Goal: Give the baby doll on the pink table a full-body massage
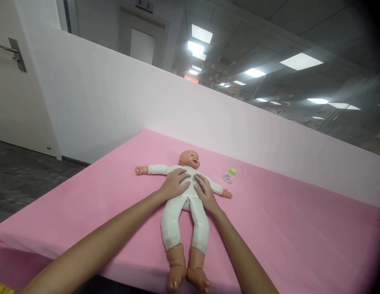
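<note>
- Left hand (pixel 175 183): lies palm down on the chest and belly of the doll (pixel 187 201), on the side nearer the left edge of the pink table (pixel 282 228); fingers loosely spread, unclenched, directed toward the far edge.
- Right hand (pixel 205 188): rests on the opposite side of the white torso, mirroring the left; fingers slightly bent, unclenched, angled toward the far-left corner.
- Hand spacing: leaves a narrow gap along the torso's midline, with thumbs turned inward.
- Left forearm (pixel 98 241): reaches in over the near edge, on a long diagonal from the near-left corner side.
- Right forearm (pixel 239 249): reaches in over the near edge, to the right of the doll's legs.
- Doll position: lies face up, head toward the far edge, feet at the near edge, arms stretched toward the left and right sides.
- Bottle (pixel 228 177): sits toward the far edge, near the doll's right-pointing hand; bears a green cap.
- Far edge: meets the white partition (pixel 177 110).
- Lateral room: extends broadly to the left edge; extends farther on the right, beyond the bottle.
</note>
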Demonstrator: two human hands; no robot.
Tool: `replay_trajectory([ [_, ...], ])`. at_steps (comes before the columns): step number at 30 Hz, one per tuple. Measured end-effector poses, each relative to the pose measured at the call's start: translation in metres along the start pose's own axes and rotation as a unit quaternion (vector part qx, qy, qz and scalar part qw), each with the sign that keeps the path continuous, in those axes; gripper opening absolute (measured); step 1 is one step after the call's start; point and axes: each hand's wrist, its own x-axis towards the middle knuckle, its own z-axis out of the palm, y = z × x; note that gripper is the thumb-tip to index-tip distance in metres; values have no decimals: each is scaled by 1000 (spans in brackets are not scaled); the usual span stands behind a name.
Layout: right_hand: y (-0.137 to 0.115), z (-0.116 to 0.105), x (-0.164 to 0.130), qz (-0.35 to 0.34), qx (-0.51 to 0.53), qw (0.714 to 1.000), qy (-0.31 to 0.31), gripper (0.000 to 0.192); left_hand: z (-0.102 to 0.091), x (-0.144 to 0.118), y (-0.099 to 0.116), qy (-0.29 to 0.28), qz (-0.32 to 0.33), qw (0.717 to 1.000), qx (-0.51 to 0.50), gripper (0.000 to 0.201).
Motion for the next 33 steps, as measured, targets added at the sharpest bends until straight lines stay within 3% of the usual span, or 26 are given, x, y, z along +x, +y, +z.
replay_trajectory([
  [5,-3,-3,-2,19,13,999,-24,64,-2,0,1,-13,11,1000,-14,34],
  [12,-4,-3,1,6,3,1000,4,47,-5,3,3,-18,36,999,-25,27],
  [18,-8,-6,0,14,13,1000,-24,54,-2,2,1,-8,23,1000,-17,30],
  [24,-12,-9,-1,28,20,999,-39,56,-5,1,5,-50,-20,999,5,46],
  [33,-14,-6,0,13,8,1000,-18,46,-9,1,9,-37,-28,999,23,37],
])
